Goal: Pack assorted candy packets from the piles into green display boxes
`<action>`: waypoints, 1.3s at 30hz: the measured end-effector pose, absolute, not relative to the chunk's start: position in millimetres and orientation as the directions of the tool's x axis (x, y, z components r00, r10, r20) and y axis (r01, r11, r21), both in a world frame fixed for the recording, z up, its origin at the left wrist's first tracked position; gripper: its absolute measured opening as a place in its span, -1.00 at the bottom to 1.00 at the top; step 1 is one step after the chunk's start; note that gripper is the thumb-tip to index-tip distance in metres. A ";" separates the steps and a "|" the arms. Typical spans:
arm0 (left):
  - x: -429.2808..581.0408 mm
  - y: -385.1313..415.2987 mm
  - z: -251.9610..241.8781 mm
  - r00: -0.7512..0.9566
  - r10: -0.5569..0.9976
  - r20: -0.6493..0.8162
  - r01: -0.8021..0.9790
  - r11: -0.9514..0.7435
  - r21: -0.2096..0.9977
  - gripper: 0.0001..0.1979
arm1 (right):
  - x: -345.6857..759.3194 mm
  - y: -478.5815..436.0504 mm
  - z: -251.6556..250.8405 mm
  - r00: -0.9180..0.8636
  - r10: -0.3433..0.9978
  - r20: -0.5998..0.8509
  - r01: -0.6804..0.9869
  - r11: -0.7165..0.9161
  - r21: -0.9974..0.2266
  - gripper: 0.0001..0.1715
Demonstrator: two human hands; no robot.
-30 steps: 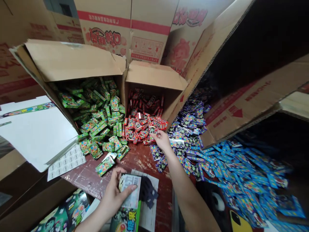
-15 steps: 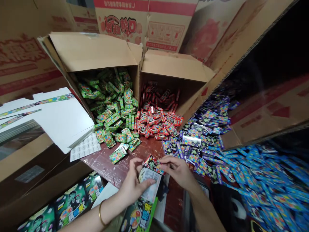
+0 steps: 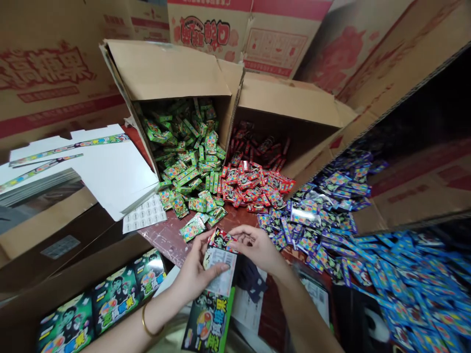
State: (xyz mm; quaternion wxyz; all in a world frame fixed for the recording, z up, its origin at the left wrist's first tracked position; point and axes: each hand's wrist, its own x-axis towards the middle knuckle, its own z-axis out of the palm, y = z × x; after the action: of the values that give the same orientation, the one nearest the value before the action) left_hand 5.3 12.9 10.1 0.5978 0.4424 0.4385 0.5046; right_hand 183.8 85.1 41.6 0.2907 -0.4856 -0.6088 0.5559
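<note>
While hands face inward, red packet between, box under left thumb.

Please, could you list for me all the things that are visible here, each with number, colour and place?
Green packets: many, centre-left
Loose red packets: many, centre
Purple packets: many, centre-right
Blue packets: many, lower right
Open cartons: several, brown, behind the packets
Stacked cartons: several, brown with red print, background
White sheets: stack, left
Patterned strips: two, multicoloured, on the sheets
Label sheet: one, white, beside them
Green-black boxes: three visible, lower left
Table: one, reddish-brown, beneath
Dark cloth-like item: one, below right hand
Printed box: one, black-green, in left hand
Red packet: at least one, at its top
Bracelet: one, gold, left wrist
Hands: two, lower centre
</note>
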 end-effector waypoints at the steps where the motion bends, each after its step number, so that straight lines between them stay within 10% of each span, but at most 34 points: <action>1: 4.8 11.6 10.0 0.106 0.992 -0.074 -0.213 0.096 0.972 -0.36 | 183.3 86.9 40.6 -0.364 0.912 -0.189 0.258 -0.096 -0.961 -0.62; 18: -4.3 6.6 8.7 0.095 0.992 -0.081 -0.060 0.087 0.994 -0.66 | 170.7 106.6 51.8 -0.643 0.765 0.042 0.311 0.310 -0.898 -0.76; 23: -14.4 -1.0 9.4 -0.035 0.998 -0.060 0.011 0.060 0.998 -0.63 | 114.8 129.3 18.8 -0.753 0.648 0.116 0.499 0.676 -0.542 -0.32; 26: -20.6 -5.8 6.6 -0.124 0.991 -0.058 -0.022 0.055 0.998 -0.57 | 106.8 143.2 -3.2 -0.802 0.582 0.131 0.492 0.769 -0.408 -0.58; 33: -15.8 -0.2 -10.5 -0.097 0.986 -0.135 -0.090 0.126 0.988 -0.55 | 156.5 145.5 12.3 -0.563 0.787 0.252 0.443 0.544 -0.712 -0.82; 39: -8.1 -5.9 10.6 -0.093 0.991 -0.096 -0.080 0.088 0.993 -0.59 | 123.0 131.4 27.1 -0.840 0.517 0.164 0.454 0.836 -0.307 -0.29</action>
State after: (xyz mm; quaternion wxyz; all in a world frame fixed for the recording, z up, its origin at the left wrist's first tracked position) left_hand -8.1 -5.9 10.6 0.5163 0.4325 0.5269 0.5184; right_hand 123.0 131.4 27.1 0.1210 -0.2553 -0.9505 0.1292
